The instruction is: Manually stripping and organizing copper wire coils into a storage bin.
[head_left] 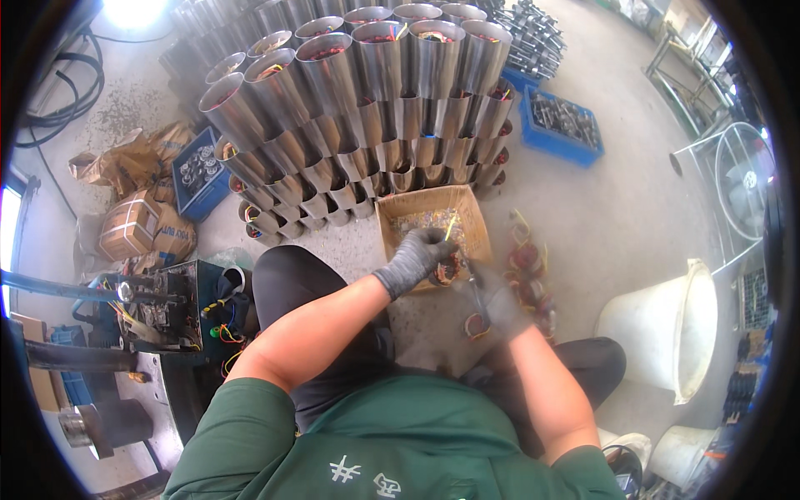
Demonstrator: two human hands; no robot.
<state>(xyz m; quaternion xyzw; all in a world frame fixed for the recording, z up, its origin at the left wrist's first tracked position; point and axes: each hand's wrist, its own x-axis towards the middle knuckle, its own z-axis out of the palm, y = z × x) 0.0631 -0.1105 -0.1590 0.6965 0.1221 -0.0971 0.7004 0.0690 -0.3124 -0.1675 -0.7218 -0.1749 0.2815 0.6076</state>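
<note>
My left hand [417, 260], in a grey glove, is closed on a wound motor stator [447, 270] with reddish copper windings. Yellow-green lead wires [451, 227] rise from it beside my fingers. My right hand [502, 307], also gloved, is smeared by motion just right of the stator. A slim dark hand tool [477, 287] appears to be in it, its kind too blurred to tell. Beneath both hands stands an open cardboard box [390, 237] holding many small cut-off bits. More wound stators [525, 257] lie on the floor to the right of the box.
Stacked steel cylinders [379, 75], many with windings inside, rise ahead. Blue crates of metal parts flank them, one right [562, 125] and one left [202, 173]. A machine [179, 304] stands close at my left. At right are a white tub [662, 333] and a fan [744, 183].
</note>
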